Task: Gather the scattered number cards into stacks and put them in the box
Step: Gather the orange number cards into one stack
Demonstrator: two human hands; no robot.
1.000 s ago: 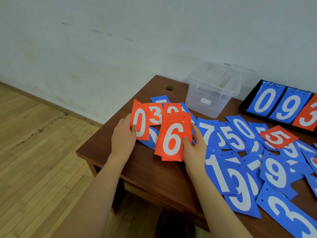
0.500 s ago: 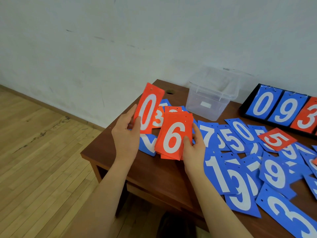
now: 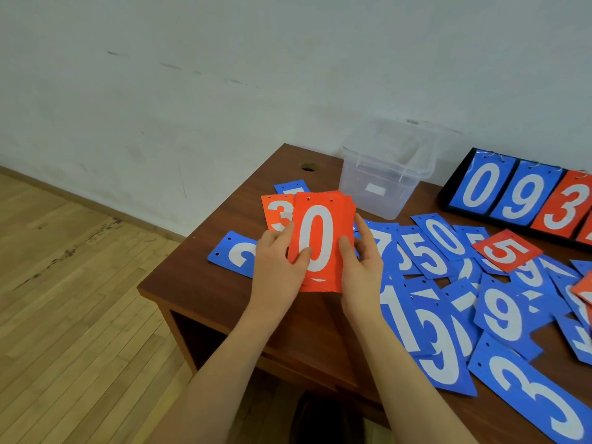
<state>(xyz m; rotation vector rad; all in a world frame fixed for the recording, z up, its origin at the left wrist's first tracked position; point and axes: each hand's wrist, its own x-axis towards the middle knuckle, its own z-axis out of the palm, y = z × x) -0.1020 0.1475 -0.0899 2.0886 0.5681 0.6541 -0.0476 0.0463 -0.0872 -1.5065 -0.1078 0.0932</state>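
A stack of orange number cards [image 3: 323, 238] with a white 0 on top is held upright over the brown table [image 3: 198, 283]. My left hand [image 3: 277, 261] grips its left edge, thumb across the face. My right hand [image 3: 360, 261] grips its right edge. An orange 3 card [image 3: 276, 211] lies just behind the stack. Several blue number cards [image 3: 429, 251] lie scattered to the right, and a blue card [image 3: 234, 253] lies left of my left hand. An orange 5 card [image 3: 506, 249] rests on the blue ones. The clear plastic box [image 3: 384, 174] stands open behind the stack.
A black flip scoreboard [image 3: 525, 195] showing 0, 9, 3 lies at the back right against the white wall. The table's left and front edges drop to a wooden floor [image 3: 64, 299]. A round cable hole [image 3: 308, 168] sits near the table's back edge.
My left hand lifted the orange 0 card off the table and laid it on top of the stack, covering the 6. Both hands now hold the stack.
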